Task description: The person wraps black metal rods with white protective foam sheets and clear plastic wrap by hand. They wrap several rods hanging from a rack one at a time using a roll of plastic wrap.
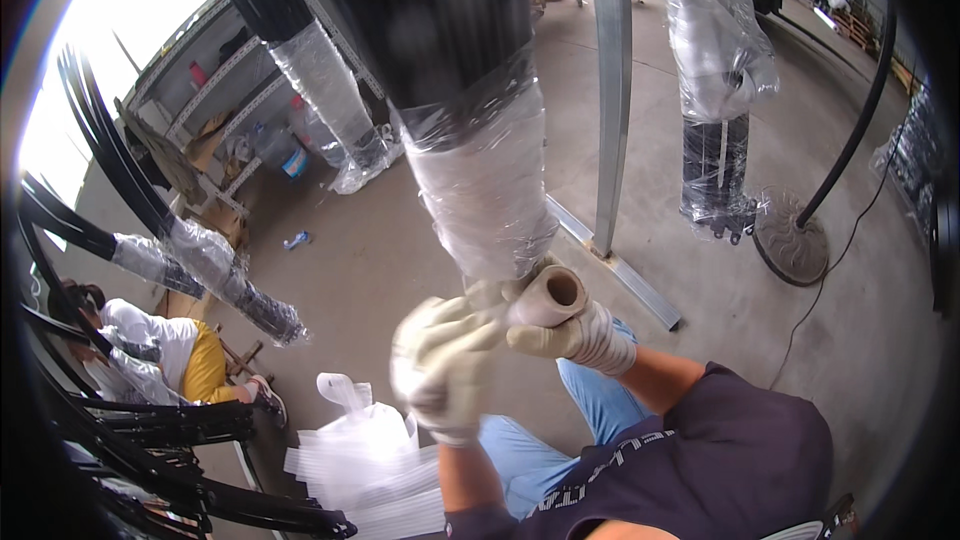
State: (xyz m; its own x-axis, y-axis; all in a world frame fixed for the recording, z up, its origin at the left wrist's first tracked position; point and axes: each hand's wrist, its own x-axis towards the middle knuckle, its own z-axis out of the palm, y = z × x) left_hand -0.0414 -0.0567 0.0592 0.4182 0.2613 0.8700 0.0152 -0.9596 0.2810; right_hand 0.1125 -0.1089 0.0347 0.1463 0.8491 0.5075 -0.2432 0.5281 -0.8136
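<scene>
Gripping a film roll point(534, 309) just under the wrapped lower end of the black bundle point(430, 30), with right hand point(588, 336) clamped on it by the fingers. Holding blurred left hand point(440, 360) near the bundle's tip; cannot tell whether with fingers together. Apparently wrapping; seems to call for keeping film taut around bundle.
</scene>
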